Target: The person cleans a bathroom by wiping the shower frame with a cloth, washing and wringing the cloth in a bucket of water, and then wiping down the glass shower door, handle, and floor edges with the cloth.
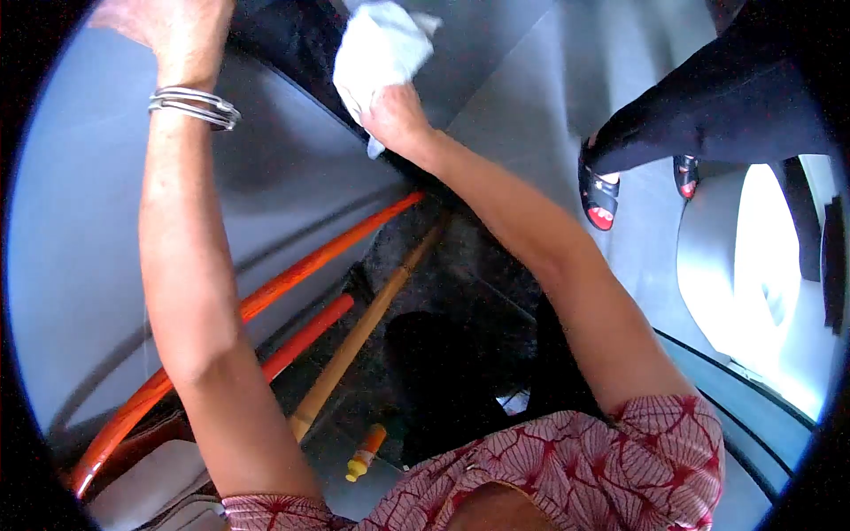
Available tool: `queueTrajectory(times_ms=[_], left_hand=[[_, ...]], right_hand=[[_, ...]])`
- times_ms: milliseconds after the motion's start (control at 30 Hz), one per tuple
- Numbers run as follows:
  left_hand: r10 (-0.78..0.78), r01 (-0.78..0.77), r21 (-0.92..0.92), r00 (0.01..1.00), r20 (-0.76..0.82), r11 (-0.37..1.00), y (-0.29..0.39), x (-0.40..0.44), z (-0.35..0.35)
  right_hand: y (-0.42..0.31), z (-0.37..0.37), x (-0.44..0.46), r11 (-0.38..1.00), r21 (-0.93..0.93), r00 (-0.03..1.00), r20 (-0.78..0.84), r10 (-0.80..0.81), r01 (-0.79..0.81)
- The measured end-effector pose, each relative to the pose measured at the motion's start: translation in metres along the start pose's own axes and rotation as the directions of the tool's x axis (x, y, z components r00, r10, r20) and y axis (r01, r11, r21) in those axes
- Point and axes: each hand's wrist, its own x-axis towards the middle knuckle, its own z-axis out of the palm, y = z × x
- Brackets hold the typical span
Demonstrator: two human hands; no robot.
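My right hand [398,115] is closed around a crumpled white cloth [381,49], held up at the top middle near a dark edge between grey surfaces. My left hand [173,26] reaches to the top left, over a smooth grey surface [80,203]. It is partly cut off by the frame, but the fingers that show look stretched out, with nothing seen in them. Silver bangles [193,106] circle my left wrist.
Below my arms lie a glossy orange curved bar [332,252], a red stick [310,336], a wooden pole [363,332] and a small yellow-orange bottle [366,453]. At right stands another person in dark trousers [708,106] and black sandals [600,190].
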Motion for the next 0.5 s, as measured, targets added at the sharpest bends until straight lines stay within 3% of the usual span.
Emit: queueTrajectory(times_ms=[67,100,133,167,200,233,267,300,333,400,433,467,500], left_hand=[[-0.003,0.001,0.057,1.0,0.03,0.998,-0.011,-0.005,0.005],[0.033,-0.028,0.045,0.993,-0.11,0.999,-0.014,-0.002,0.011],[0.027,-0.023,0.046,0.994,-0.105,0.999,-0.004,0.007,-0.006],[-0.084,0.07,0.087,0.981,0.173,0.994,0.008,0.015,-0.027],[-0.197,0.147,0.146,0.88,0.432,0.978,0.017,0.023,-0.044],[0.018,0.022,-0.221,0.984,0.178,0.975,-0.004,0.023,-0.042],[0.01,0.029,-0.221,0.985,0.174,0.975,-0.011,0.012,-0.035],[-0.009,0.03,-0.208,0.995,0.102,0.978,-0.006,0.014,-0.041],[-0.02,0.026,-0.189,0.999,0.034,0.982,-0.008,0.016,-0.046],[0.006,0.01,-0.121,0.991,0.131,0.993,-0.028,0.022,-0.044],[0.007,0.007,-0.059,0.975,0.222,0.998,-0.038,0.024,-0.04],[0.008,0.005,-0.057,0.975,0.223,0.998,-0.051,0.026,-0.039],[0.02,0.03,-0.134,0.934,0.358,0.99,-0.068,0.028,-0.039]], right_hand=[[0.039,0.024,-0.044,0.998,-0.065,0.996,0.089,0.025,-0.019],[0.058,0.046,-0.052,0.981,-0.108,0.981,0.09,0.173,-0.163],[0.044,0.039,-0.042,0.941,-0.149,0.943,0.091,0.32,-0.305],[0.042,0.009,-0.039,0.998,-0.062,0.998,0.049,0.03,-0.027],[0.058,0.022,-0.05,0.958,0.105,0.96,0.113,0.257,-0.269],[0.063,0.018,-0.053,0.946,0.133,0.939,0.222,0.261,-0.294],[0.068,0.014,-0.055,0.936,0.163,0.913,0.325,0.247,-0.312],[0.019,-0.044,-0.042,0.773,-0.132,0.704,0.343,0.622,-0.62],[0.04,-0.04,-0.054,0.801,0.017,0.779,0.247,0.577,-0.599],[0.038,-0.054,-0.052,0.554,-0.145,0.453,0.428,0.782,-0.82],[0.031,-0.048,-0.054,0.556,-0.141,0.456,0.427,0.781,-0.819],[0.021,-0.038,-0.064,0.459,0.191,0.495,0.412,0.765,-0.868],[0.014,-0.024,-0.073,0.311,0.498,0.527,0.385,0.758,-0.81]])
